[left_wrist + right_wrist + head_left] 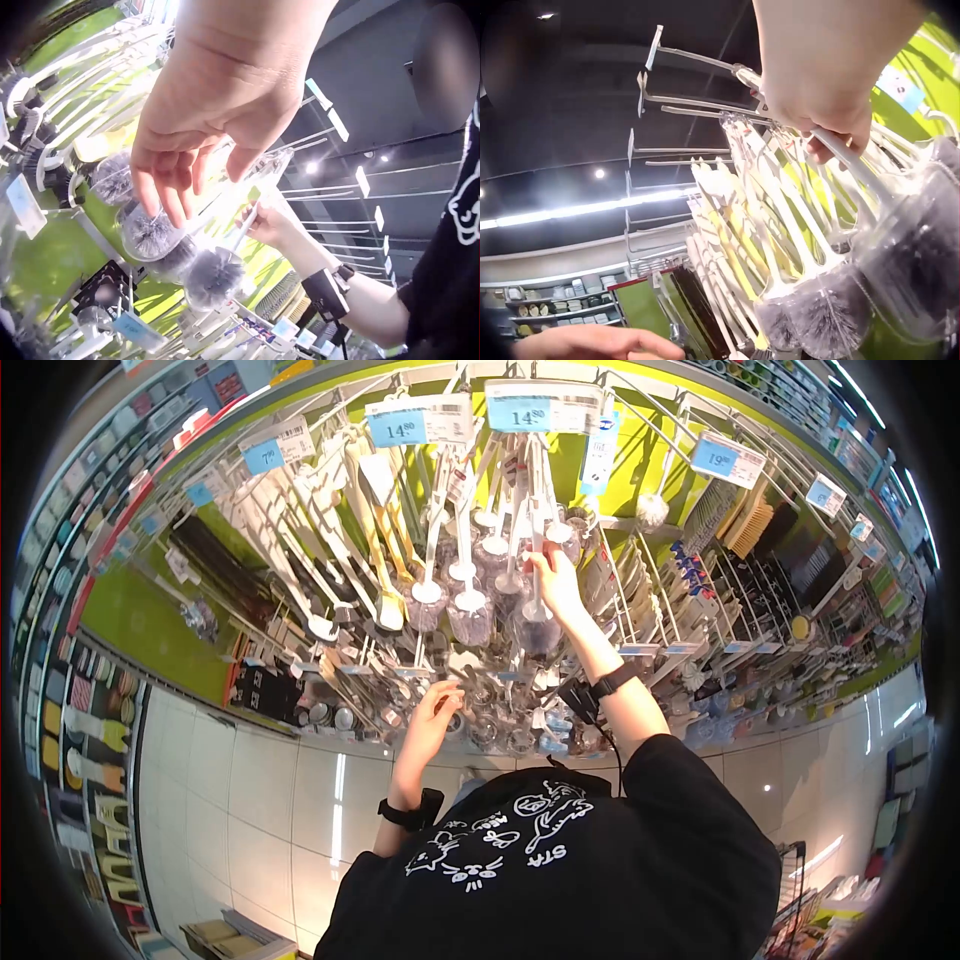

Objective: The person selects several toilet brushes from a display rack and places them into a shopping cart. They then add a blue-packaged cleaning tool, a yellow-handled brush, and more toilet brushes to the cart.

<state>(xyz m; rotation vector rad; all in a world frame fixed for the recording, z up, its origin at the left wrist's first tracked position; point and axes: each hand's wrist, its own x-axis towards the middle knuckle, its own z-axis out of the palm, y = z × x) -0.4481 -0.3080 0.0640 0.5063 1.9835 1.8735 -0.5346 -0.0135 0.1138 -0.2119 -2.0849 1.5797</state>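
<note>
Toilet brushes with white handles and bristle heads in clear wrapping hang in a cluster from rack hooks. My right hand (pixel 556 582) grips the white handle of one toilet brush (pixel 919 259) at the front right of the cluster; its wrapped head (pixel 540 628) hangs below the fingers. The handle's upper end is hidden behind the hand in the right wrist view. Lower and to the left, my left hand (pixel 432 718) hangs in front of the rack with loosely bent fingers, holding nothing. In the left wrist view, its fingers (pixel 180 187) overlap other hanging brushes (pixel 150 232).
Price labels (pixel 420 423) stick out at the hook ends above. Yellow-and-white long-handled brushes (pixel 385 525) hang left of the cluster, and scrubbing brushes (pixel 745 525) to the right. More goods fill lower hooks. A tiled floor (pixel 250 780) lies below, with shelves along the left.
</note>
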